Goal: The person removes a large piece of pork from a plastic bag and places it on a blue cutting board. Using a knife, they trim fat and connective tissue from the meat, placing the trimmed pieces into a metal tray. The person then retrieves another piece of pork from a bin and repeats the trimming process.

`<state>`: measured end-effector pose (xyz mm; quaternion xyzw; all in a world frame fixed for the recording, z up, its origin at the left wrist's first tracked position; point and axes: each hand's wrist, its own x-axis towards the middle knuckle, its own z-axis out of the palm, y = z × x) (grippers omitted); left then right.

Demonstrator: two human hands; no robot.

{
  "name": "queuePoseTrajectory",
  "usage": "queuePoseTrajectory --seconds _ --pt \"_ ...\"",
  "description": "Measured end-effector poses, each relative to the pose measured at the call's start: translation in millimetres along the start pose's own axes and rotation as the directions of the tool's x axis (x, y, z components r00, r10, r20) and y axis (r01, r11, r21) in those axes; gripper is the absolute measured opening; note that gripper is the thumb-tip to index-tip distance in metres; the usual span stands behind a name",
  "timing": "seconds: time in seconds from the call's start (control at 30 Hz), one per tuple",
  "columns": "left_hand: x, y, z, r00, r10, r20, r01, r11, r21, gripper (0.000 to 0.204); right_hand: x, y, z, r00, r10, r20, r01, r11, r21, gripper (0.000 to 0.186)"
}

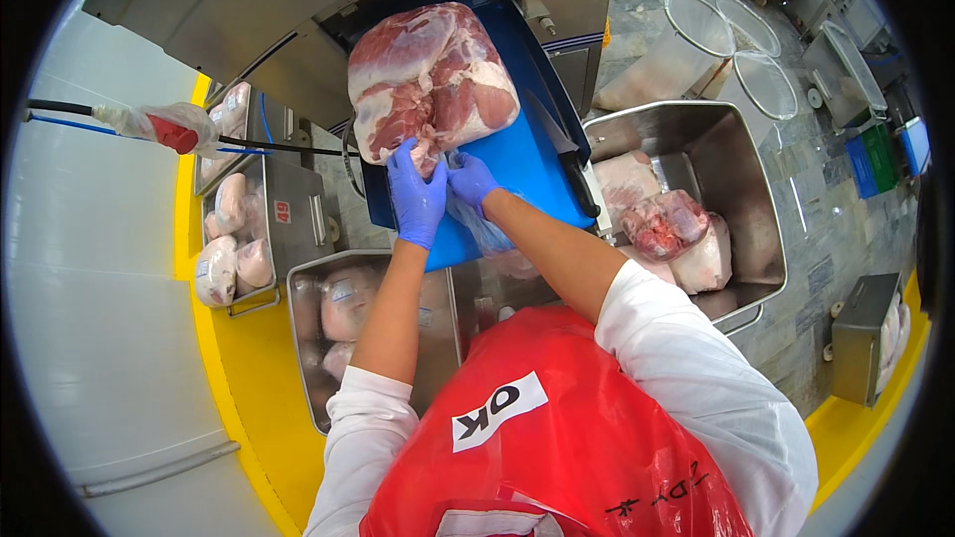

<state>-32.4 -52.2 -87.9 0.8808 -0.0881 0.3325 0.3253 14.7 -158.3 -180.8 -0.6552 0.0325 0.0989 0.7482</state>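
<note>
A large slab of raw meat point(433, 80), red with pale fat, lies on a blue work surface point(542, 164). My left hand point(418, 201), in a blue-purple glove, pinches a flap at its near edge. Right beside it, my right hand point(472, 182), gloved alike, has its fingers closed on a clear plastic bag point(479, 227). The bag hangs below both hands toward the near edge of the surface. To the right of the meat rests a knife point(577, 182), its black handle pointing toward me.
A steel tub point(741, 189) at right holds meat pieces, one wrapped point(667, 224). Another steel tub point(298, 313) with wrapped meat stands below left. Beyond it are tubs of wrapped cuts point(239, 239). A steel machine point(269, 0) borders the far side; hoop-topped clear bags point(696, 25) stand farther right.
</note>
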Motion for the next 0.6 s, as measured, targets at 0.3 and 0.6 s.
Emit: queuePoseTrajectory --seconds 0.3,0.6 --pt "30 -13 -2 0.988 -0.048 0.150 0.042 0.998 0.044 0.037 -32 -20 -15 0.961 0.105 0.255 0.150 0.576 -0.804 0.037" --pt "48 -48 -20 0.936 -0.128 0.328 0.165 0.983 -0.086 0.049 -98 -62 -74 0.810 0.435 0.394 -0.237 0.857 -0.458 0.038"
